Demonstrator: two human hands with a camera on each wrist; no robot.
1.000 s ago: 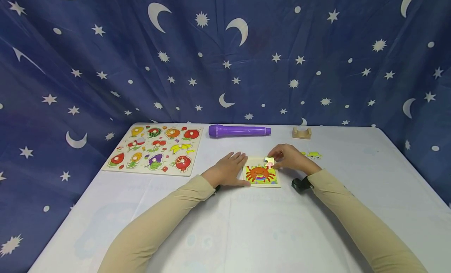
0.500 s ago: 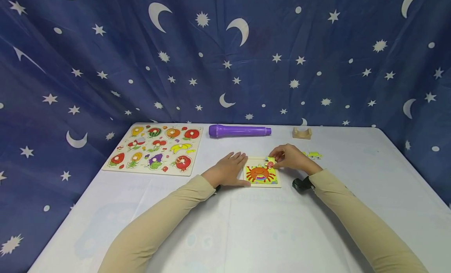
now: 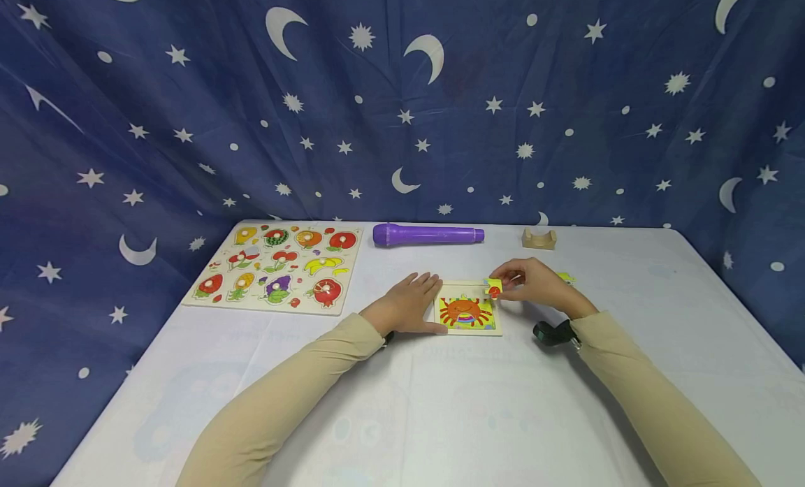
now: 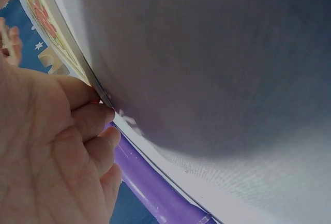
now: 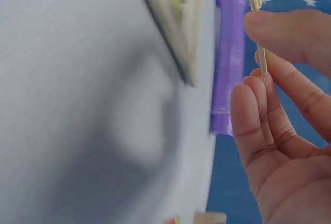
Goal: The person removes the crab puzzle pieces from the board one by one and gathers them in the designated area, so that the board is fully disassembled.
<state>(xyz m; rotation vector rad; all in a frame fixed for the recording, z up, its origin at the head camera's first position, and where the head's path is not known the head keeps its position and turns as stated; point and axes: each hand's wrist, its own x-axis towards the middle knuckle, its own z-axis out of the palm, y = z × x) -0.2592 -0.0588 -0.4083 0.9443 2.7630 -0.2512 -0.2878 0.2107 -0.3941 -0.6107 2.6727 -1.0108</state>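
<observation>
A small wooden jigsaw puzzle [image 3: 464, 312] with a red crab picture lies flat on the white table. My left hand [image 3: 410, 304] rests at its left edge, the thumb along the near left corner and the fingers extended. In the left wrist view, fingertips [image 4: 106, 114] touch the board's side. My right hand [image 3: 534, 284] pinches a puzzle piece [image 3: 493, 288], yellow with a red patch, above the board's far right corner. The right wrist view shows the piece [image 5: 262, 53] edge-on between thumb and fingers, apart from the board [image 5: 178, 38].
A wooden fruit peg puzzle [image 3: 295, 281] lies at the back left. Behind the crab puzzle are a purple microphone-shaped tube [image 3: 428, 235] and a small notched wooden block [image 3: 539, 239]. A yellow-green piece [image 3: 566, 277] shows partly past the right hand.
My right hand has drawn the puzzle piece up and right, off the board's far right corner. The left hand has stayed in place.
</observation>
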